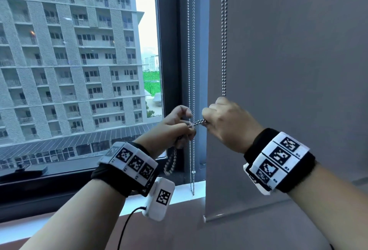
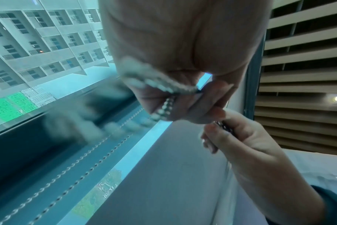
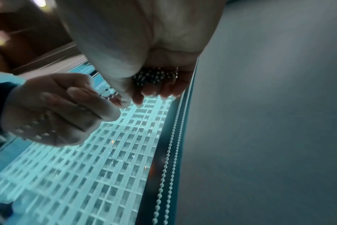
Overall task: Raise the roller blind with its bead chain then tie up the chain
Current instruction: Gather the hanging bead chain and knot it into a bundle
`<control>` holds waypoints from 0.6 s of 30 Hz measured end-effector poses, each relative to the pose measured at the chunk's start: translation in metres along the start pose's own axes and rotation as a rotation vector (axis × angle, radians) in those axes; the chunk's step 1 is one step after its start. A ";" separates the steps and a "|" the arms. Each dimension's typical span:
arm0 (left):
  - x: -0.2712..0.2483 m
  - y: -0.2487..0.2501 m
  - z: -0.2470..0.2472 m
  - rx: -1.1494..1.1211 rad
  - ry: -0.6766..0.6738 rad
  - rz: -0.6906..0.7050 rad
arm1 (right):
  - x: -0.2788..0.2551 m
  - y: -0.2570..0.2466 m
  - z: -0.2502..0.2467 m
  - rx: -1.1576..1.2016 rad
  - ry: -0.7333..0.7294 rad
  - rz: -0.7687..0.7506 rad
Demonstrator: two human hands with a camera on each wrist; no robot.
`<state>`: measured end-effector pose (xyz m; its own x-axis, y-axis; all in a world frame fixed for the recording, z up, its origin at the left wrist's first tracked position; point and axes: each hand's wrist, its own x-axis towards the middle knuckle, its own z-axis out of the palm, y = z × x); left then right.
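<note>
A metal bead chain [image 1: 224, 30] drops from above in front of the grey roller blind [image 1: 288, 70] into my right hand [image 1: 207, 119]. That hand grips a bunched bundle of beads [image 3: 154, 76]. A short taut stretch of chain [image 1: 197, 123] runs across to my left hand [image 1: 186, 125], which pinches it against curled fingers [image 2: 183, 106]. Below the left hand a slack loop of chain [image 1: 170, 162] dangles. Both hands are level and nearly touching, in front of the dark window frame [image 1: 169, 50].
A second bead chain [image 1: 191, 60] hangs along the frame down to the white sill [image 1: 179, 192]. The grey blind's bottom rail [image 1: 239, 213] sits just below sill height at the right. The left pane [image 1: 79, 50] is uncovered and shows an apartment block.
</note>
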<state>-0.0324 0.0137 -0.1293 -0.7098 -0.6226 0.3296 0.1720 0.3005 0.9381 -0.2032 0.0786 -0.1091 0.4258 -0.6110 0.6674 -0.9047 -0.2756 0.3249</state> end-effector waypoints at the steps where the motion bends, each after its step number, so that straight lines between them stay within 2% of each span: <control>1: -0.001 0.004 -0.002 -0.008 -0.005 0.015 | 0.000 0.002 -0.004 0.108 -0.011 0.060; 3: -0.001 0.013 -0.006 0.106 -0.025 0.036 | -0.003 0.005 -0.010 0.358 -0.007 0.213; 6: 0.002 0.023 -0.004 0.391 0.025 0.128 | -0.004 0.000 -0.015 0.671 0.116 0.285; 9: 0.010 0.026 0.004 0.626 0.172 0.316 | 0.000 -0.008 -0.015 1.041 0.190 0.391; 12: 0.018 0.025 0.011 0.733 0.332 0.458 | 0.005 -0.013 -0.013 1.391 0.321 0.527; 15: 0.022 0.029 0.023 0.752 0.411 0.461 | 0.008 -0.017 -0.011 1.754 0.404 0.594; 18: 0.025 0.033 0.029 0.735 0.409 0.403 | 0.010 -0.017 -0.013 2.045 0.452 0.726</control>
<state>-0.0640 0.0289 -0.0935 -0.3706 -0.5361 0.7585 -0.2223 0.8441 0.4880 -0.1835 0.0869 -0.0997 -0.1899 -0.8586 0.4763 0.4887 -0.5034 -0.7126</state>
